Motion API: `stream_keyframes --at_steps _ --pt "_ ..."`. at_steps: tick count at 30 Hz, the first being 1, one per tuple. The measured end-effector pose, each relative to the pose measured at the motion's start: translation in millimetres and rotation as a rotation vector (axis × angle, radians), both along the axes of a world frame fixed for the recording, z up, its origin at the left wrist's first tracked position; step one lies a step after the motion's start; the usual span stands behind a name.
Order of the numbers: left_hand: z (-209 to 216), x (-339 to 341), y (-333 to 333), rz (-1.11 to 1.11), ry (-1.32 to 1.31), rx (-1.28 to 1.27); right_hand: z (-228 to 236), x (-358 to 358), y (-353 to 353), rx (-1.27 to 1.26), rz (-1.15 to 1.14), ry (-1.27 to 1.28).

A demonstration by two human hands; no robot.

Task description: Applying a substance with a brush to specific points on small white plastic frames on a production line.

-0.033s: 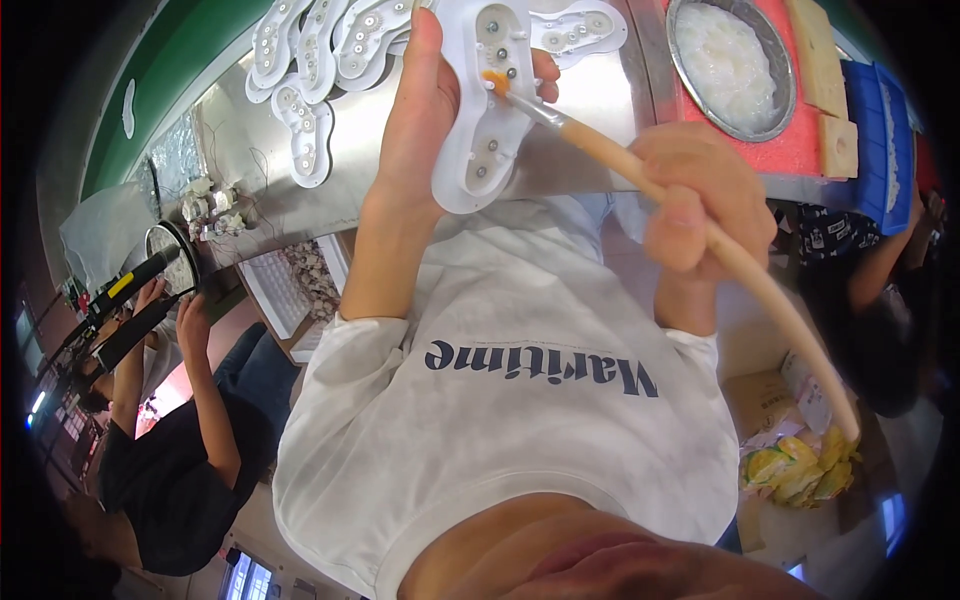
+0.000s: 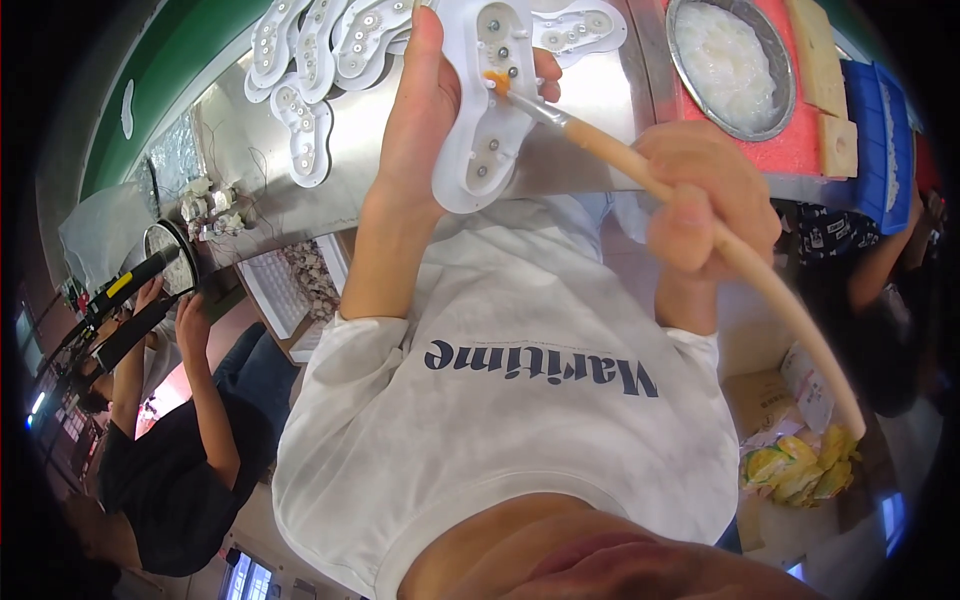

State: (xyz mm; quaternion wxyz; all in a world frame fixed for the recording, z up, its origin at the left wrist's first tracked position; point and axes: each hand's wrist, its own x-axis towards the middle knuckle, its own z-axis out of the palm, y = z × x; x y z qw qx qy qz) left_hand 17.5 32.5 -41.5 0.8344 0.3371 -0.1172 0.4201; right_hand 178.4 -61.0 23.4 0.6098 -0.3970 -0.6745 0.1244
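My left hand [image 2: 410, 130] is closed around a white curved plastic housing [image 2: 462, 165], held up above the table's near edge. Inside its recess sit several small screws or pins and pale round parts. Between the fingers and thumb of my right hand [image 2: 705, 200] is a paintbrush [image 2: 610, 150] with a long wooden handle, a metal ferrule and orange bristles. Its bristles touch the inside of the housing near the middle of the recess. The handle slants down to the right, past my hand.
More white housings [image 2: 300, 130] lie on the metal table [image 2: 235, 130] at the far left. On a red mat [image 2: 700, 125] to the right stands a metal bowl [image 2: 790, 110] of whitish, jelly-like material, near yellow foam blocks [image 2: 838, 145] and a blue crate [image 2: 870, 130]. Co-workers' arms [image 2: 205, 370] show at left.
The paintbrush's rear end has shifted slightly to the right, with my right hand moving a little the same way. The housing and my left hand stay practically still.
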Motion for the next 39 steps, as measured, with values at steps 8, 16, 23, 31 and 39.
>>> stream_keyframes --at_steps 8,16,23,31,39 --pt "72 5 -21 0.282 0.584 -0.604 1 -6 11 0.101 -0.103 0.017" --pt "20 -2 0 0.139 -0.006 -0.219 -2 -14 -4 -0.135 -0.098 0.207" --pt "74 5 -20 0.493 0.661 -0.514 -9 -16 12 0.099 -0.117 0.118" --pt "70 7 -24 0.349 0.594 -0.532 -9 -21 22 0.226 -0.129 0.132" --pt "69 4 -19 0.389 0.546 -0.569 -12 -17 16 0.189 -0.076 0.189"
